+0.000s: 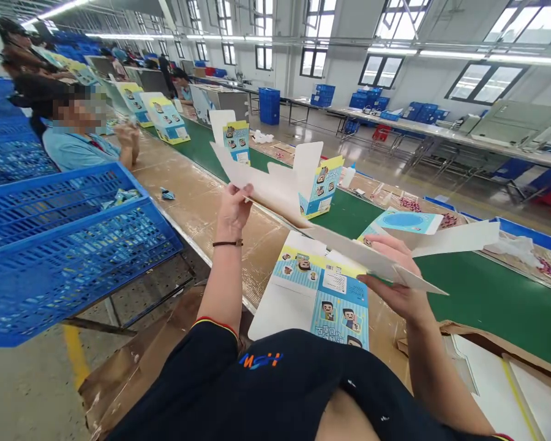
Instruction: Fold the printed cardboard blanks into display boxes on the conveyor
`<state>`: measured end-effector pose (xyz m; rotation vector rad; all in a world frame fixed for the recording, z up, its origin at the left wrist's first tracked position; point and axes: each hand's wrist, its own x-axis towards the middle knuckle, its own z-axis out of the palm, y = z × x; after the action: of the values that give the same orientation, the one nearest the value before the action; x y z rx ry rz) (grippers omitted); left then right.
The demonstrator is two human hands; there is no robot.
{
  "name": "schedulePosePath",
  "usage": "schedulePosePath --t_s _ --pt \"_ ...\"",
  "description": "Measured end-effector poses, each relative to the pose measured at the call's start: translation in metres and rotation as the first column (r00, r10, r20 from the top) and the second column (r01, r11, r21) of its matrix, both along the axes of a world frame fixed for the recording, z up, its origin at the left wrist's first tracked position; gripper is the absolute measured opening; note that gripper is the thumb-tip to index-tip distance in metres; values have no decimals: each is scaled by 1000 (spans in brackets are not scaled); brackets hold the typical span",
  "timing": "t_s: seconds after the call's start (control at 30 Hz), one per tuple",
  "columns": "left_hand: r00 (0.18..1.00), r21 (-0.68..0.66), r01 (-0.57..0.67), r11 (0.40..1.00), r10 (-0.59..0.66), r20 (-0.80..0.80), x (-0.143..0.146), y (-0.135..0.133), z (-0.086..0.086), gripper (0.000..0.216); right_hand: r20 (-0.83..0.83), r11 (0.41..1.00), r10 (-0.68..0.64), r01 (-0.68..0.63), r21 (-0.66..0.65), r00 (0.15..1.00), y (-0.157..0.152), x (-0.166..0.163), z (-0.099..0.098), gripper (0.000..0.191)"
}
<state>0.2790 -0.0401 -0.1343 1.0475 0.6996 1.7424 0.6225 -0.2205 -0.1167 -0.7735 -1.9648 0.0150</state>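
My left hand (233, 215) pinches the edge of a carton blank (275, 191), whose white inner side faces me. The fingers of my right hand (406, 291) are closed round the blank's other end, with the thumb below and the fingers above. Held in the air between both hands, the blank is partly unfolded, its flaps sticking out. Beneath it, printed flat cartons (340, 300) with cartoon figures on blue and yellow lie on the table near my body. A partly opened carton (322, 187) stands just beyond the held blank.
A green conveyor belt (463, 294) runs past the brown table (193, 184), carrying several cartons. Blue crates (73, 269) stand at the left, beside a co-worker in a light blue shirt (68, 147). An open brown box with white sheets (491, 373) is at lower right.
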Motion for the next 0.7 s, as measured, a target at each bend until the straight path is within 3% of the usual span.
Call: schedulePosePath --t_s 0.17,0.33,0.47,0.53,0.6,0.7 --pt "972 -112 176 978 -191 -137 11 -34 -15 64 -54 990 -112 107 -92 992 0 -17 -34 104" --pt "940 -161 244 956 -274 -204 50 -63 2 50 -106 986 -110 94 -141 988 11 -49 -41 125" --pt "961 -4 223 975 -221 -166 69 -66 29 48 -235 975 -162 120 -186 958 5 -65 -19 126" --pt "972 81 203 976 -191 -134 72 -67 33 50 -294 963 -199 130 -237 935 -5 -67 -11 126" --pt "975 148 207 967 -191 -114 73 -70 26 57 -363 949 -217 109 -296 906 -17 -67 -14 122" --pt "956 253 268 930 -224 -191 68 -82 4 79 -442 919 -243 59 -389 863 -32 -62 -33 112"
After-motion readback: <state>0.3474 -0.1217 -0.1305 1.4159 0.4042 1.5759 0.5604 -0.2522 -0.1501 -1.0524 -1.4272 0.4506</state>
